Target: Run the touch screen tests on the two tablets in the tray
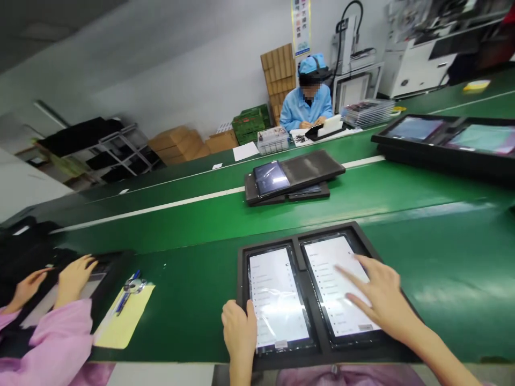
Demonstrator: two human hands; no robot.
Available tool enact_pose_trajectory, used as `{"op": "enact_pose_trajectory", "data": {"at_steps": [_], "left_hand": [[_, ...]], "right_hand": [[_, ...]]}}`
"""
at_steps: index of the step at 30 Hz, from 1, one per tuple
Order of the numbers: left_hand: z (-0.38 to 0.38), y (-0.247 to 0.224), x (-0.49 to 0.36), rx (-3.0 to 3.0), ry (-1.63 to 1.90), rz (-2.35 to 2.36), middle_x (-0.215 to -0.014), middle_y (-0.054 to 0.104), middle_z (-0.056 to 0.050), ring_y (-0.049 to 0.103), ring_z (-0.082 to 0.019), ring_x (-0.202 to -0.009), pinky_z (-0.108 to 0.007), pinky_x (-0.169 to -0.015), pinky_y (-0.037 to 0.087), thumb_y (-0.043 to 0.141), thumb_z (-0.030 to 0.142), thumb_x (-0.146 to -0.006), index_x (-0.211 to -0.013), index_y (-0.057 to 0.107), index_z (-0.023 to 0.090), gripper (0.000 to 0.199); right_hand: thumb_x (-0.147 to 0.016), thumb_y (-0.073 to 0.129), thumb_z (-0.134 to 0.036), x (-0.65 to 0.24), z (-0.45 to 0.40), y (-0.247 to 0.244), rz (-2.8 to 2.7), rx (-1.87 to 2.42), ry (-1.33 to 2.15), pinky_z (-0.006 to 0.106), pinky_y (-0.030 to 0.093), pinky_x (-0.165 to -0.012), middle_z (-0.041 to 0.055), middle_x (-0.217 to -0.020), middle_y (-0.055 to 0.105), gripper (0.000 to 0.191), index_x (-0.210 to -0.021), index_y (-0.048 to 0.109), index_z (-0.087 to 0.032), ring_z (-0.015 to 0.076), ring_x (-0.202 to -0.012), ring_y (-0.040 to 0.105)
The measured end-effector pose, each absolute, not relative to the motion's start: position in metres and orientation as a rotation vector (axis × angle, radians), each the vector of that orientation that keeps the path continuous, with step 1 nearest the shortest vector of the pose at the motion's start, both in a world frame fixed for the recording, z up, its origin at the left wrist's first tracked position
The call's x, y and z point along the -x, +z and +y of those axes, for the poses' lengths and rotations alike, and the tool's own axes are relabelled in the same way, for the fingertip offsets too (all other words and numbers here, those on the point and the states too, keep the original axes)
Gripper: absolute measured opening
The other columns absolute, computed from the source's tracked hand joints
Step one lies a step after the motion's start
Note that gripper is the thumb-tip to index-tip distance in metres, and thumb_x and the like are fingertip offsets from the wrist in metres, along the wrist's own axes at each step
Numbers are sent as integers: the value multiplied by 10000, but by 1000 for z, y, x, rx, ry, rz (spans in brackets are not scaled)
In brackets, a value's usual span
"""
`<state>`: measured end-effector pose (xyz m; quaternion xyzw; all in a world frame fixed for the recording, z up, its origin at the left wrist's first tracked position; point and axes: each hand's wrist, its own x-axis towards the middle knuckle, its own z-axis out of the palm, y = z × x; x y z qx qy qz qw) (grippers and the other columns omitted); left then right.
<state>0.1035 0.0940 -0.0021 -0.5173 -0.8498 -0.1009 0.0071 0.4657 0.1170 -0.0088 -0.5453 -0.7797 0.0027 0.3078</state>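
Note:
A black foam tray [316, 300] lies near the table's front edge and holds two tablets side by side, both screens lit with white list pages. My left hand [240, 329] grips the tray's left edge beside the left tablet [277, 295], fingers curled over the rim. Over the right tablet [333, 273] is my right hand [380, 295], its fingers spread, slightly blurred, the fingertips above or on the screen; whether they touch it I cannot tell. Nothing is in this hand.
Stacked trays [311, 167] with tablets sit mid-table; another big tray [442, 153] is at right. Yellow paper [124, 321] with pens lies left, beside a co-worker's hands [74, 279]. A person in blue [308, 107] works across the table.

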Motion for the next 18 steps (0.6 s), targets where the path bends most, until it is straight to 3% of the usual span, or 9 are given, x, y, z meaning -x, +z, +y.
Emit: {"op": "enact_pose_trajectory", "data": {"at_steps": [2, 5, 8, 10, 14, 18], "left_hand": [[100, 0, -104, 1627, -272, -2631, -1042, 602, -180, 601, -317, -1016, -403, -864, 516, 432, 336, -953, -1075, 541, 85, 300], [105, 3, -105, 1646, -213, -2579, -1025, 601, -164, 595, -331, -992, -418, -819, 527, 484, 394, -924, -1092, 540, 96, 346], [110, 6, -106, 1725, -217, -2548, -1053, 592, -173, 585, -356, -1008, -447, -832, 533, 571, 544, -864, -1125, 532, 84, 530], [113, 7, -107, 1755, -288, -2578, -1085, 583, -187, 575, -367, -1042, -468, -870, 530, 549, 585, -869, -1155, 518, 69, 590], [115, 8, -107, 1724, -525, -2738, -1167, 571, -195, 556, -346, -1135, -481, -976, 499, 348, 472, -979, -1199, 501, 88, 468], [112, 9, -106, 1686, -647, -2845, -1216, 574, -166, 545, -309, -1202, -476, -1055, 458, 300, 355, -997, -1200, 509, 149, 358]], "right_hand": [[-944, 649, -442, -440, 119, 1, -2318, 1264, -37, 665, 226, -1100, 121, -1526, 396, 450, -1388, 594, -397, 419, -1349, 355], [-888, 759, -423, -438, 121, 3, -2448, 1185, -24, 707, 164, -1093, 118, -1534, 386, 451, -1323, 642, -425, 433, -1343, 353], [-984, 615, -432, -466, 123, 3, -2374, 1207, 28, 713, 164, -1081, 101, -1498, 420, 219, -1169, 729, -401, 413, -1322, 377], [-1046, 451, -429, -484, 125, 5, -2200, 1247, 73, 652, 235, -1079, 102, -1450, 454, 322, -1079, 758, -336, 383, -1288, 415], [-1067, 286, -387, -490, 129, 4, -2009, 1230, 128, 516, 354, -997, 120, -1254, 556, 464, -1102, 732, -264, 316, -1154, 509], [-1043, 377, -418, -477, 122, -3, -2300, 1142, 105, 574, 263, -1046, 111, -1342, 531, 381, -1240, 695, -345, 342, -1202, 468]]}}
